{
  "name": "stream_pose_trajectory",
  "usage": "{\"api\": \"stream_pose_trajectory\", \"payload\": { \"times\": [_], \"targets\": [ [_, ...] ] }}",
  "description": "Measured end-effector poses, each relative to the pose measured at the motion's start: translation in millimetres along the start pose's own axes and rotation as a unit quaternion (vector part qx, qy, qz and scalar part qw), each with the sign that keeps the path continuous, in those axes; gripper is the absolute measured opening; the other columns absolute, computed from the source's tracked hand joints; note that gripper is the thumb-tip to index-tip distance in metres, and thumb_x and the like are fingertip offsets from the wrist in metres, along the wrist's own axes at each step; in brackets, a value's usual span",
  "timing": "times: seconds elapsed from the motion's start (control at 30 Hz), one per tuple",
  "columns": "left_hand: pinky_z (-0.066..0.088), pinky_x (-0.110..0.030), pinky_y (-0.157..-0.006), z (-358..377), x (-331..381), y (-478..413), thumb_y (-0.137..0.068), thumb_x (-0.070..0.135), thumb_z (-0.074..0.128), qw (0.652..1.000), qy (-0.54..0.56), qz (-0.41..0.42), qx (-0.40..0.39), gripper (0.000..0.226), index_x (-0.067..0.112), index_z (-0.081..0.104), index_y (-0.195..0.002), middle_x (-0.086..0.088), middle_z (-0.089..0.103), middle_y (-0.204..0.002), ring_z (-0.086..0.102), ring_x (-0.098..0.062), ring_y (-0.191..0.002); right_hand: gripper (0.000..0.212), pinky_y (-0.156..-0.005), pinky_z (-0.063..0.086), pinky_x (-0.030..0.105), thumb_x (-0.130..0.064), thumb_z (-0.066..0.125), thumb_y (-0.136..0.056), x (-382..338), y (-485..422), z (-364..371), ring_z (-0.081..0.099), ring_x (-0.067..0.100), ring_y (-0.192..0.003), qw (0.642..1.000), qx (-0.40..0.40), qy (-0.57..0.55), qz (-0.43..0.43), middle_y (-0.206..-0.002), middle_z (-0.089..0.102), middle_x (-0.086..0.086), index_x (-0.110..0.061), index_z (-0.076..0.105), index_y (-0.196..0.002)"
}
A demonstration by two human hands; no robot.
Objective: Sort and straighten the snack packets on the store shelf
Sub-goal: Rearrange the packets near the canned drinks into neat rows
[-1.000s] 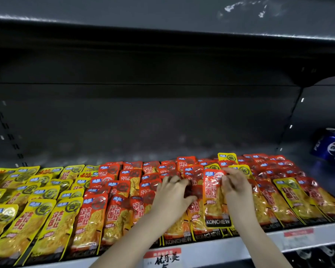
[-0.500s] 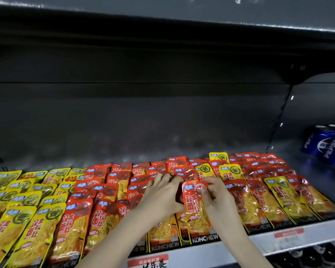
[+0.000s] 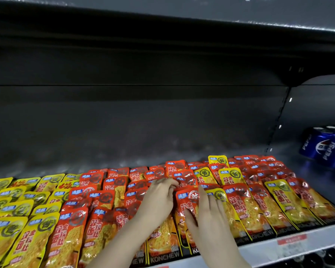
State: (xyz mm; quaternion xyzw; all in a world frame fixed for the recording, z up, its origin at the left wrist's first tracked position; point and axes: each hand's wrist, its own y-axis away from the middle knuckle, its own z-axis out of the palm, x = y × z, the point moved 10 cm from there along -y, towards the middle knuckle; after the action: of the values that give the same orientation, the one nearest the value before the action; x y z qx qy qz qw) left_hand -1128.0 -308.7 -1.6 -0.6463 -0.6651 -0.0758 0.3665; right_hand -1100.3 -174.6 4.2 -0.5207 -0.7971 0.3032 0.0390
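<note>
- Shelf (image 3: 263, 247): one open store shelf fills the lower half of the frame and carries flat snack packets laid in overlapping rows, tops toward the back panel (image 3: 124, 113).
- Contents, lower left: a block of yellow packets (image 3: 14, 209).
- Contents, centre: a block of red packets (image 3: 97, 192), touching the yellow block along its right side.
- Contents, right of centre: mostly red rows with stray yellow packets (image 3: 229, 176) mixed in, several toward the rear and one long one near the front right.
- Surroundings: blue Pepsi cans (image 3: 325, 147) lie at the right edge of the frame, beyond the upright and apart from the packets.
- Surroundings: a red price label (image 3: 291, 239) sits on the shelf's pale front rail, lower right. A dark upper shelf (image 3: 162, 26) overhangs across the top of the frame.
- Obstruction: both forearms enter from the bottom centre and cover the front packets beneath them.
- Task item: a red centre packet (image 3: 188, 202) lies on the front rows at bottom centre, tilted slightly, between the two hands.
- Right hand (image 3: 207, 213): its fingers are straight and spread, lying flat on the red centre packet and the row beside it, with the thumb on the packet face. Nothing is enclosed in the grip.
- Left hand (image 3: 159, 198): its fingers are bent, with the tips at the upper left corner of the red centre packet. The frame does not show whether the grip pinches that corner.
</note>
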Motion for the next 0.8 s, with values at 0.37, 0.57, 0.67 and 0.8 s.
{"api": "stream_pose_trajectory", "payload": {
  "times": [0.37,0.57,0.67,0.8],
  "targets": [
    [0.028,-0.017,-0.093,-1,3,2,-0.097,0.02,0.044,1.0,-0.006,0.009,0.004,0.026,0.025,0.061,-0.116,0.009,0.056,-0.119,0.041,-0.009,-0.119,0.071,-0.065,0.058,0.04,-0.034,0.091,-0.048,-7,7,-2,0.066,0.031,-0.079,1.0,-0.005,0.013,0.002,-0.092,0.066,0.016,0.003,0.068,-0.104],
    [0.037,-0.026,-0.101,-3,4,6,-0.096,0.013,0.044,1.0,-0.02,0.015,0.004,0.029,0.026,0.06,-0.116,0.009,0.056,-0.121,0.043,-0.01,-0.121,0.079,-0.096,0.042,0.029,-0.038,0.07,-0.079,-2,7,7,0.048,0.023,-0.117,0.996,-0.04,-0.084,0.009,-0.124,0.043,0.004,-0.011,0.032,-0.142],
    [0.035,-0.026,-0.1,-4,6,6,-0.093,0.007,0.045,0.999,-0.026,0.02,0.003,0.032,0.025,0.06,-0.115,0.007,0.057,-0.121,0.044,-0.013,-0.119,0.075,-0.092,0.039,0.023,-0.039,0.061,-0.087,5,6,1,0.041,0.016,-0.123,0.986,-0.02,-0.164,0.028,-0.128,0.031,-0.006,-0.024,0.018,-0.146],
    [0.031,-0.027,-0.1,-4,15,8,-0.088,0.006,0.046,0.997,-0.073,0.031,0.0,0.04,0.025,0.056,-0.121,0.007,0.054,-0.125,0.041,-0.015,-0.12,0.071,-0.088,0.039,0.017,-0.031,0.066,-0.085,14,3,-7,0.044,0.009,-0.117,0.971,-0.012,-0.233,0.044,-0.124,0.036,-0.013,-0.031,0.025,-0.142]
  ]
}}
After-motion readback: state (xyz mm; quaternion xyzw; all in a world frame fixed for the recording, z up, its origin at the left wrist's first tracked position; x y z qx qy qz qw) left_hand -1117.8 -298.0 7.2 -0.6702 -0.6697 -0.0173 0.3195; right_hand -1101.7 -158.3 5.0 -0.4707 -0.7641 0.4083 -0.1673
